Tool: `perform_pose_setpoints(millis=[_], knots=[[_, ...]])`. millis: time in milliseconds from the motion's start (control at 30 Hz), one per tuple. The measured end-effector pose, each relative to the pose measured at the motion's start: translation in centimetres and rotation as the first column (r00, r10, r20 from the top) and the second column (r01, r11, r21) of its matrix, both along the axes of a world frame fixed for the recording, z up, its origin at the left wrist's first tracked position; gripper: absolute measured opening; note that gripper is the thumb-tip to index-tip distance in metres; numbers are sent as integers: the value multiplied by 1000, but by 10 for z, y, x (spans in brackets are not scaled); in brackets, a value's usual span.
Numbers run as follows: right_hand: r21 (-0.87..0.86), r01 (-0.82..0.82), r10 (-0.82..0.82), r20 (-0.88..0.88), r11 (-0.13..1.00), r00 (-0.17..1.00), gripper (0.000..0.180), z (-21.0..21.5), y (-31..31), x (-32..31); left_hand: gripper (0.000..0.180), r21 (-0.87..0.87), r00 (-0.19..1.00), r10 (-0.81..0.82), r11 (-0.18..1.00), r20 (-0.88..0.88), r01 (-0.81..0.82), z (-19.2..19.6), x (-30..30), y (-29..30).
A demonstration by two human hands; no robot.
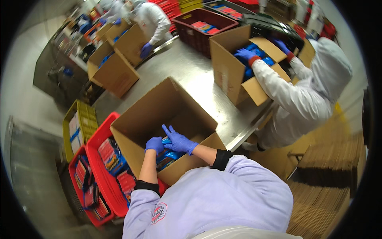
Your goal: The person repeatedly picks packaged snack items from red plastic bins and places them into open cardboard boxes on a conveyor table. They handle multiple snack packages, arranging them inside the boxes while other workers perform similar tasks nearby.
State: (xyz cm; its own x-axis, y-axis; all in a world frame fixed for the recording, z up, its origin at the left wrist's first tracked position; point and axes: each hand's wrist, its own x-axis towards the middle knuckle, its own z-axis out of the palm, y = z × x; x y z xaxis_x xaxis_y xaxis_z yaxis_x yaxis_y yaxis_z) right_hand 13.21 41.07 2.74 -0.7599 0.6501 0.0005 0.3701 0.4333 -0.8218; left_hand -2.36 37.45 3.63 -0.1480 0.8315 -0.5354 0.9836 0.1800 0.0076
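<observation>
A tall open cardboard box (159, 107) stands before me on the metal table's near end. Both my gloved hands reach inside it. My left hand (155, 145) is closed at the end of a small blue plastic packet (166, 140), its fingertips partly hidden. Across the same packet lies my right hand (179, 142), with its fingers stretched out and apart. Beneath my hands, more shiny blue packets (170, 158) lie in the box near its closest wall. How deep they are stacked is hidden by the wall and my arms.
Red crates (94, 147) of packets touch the box's left side, with a yellow crate (84, 115) behind. At right, a co-worker (302, 87) reaches into another box (225, 65). Stacked flat cardboard (326, 175) stands lower right. Another co-worker (153, 20) is beyond the metal table (179, 59).
</observation>
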Motion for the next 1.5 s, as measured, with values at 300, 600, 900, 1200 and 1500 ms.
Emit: perform_pose_setpoints(millis=[300,600,900,1200,1500], knots=[[-25,-94,92,-79,995,993,51,-25,8,-2,25,443,895,-224,896,387,33,80,34,-34],[145,-66,38,188,987,981,58,-2,-3,-4,14,360,340,-124,421,932,-833,105,-139,-134],[195,35,-58,117,980,991,59,7,-13,2,52,-725,-675,-488,119,552,-679,-144,-222,-196],[155,64,-99,229,986,968,61,5,-8,7,61,-611,-613,-323,-714,721,-341,-152,-232,-136],[142,66,-92,183,988,979,62,2,-3,6,64,-346,-271,-215,-628,938,-697,24,-233,-143]])
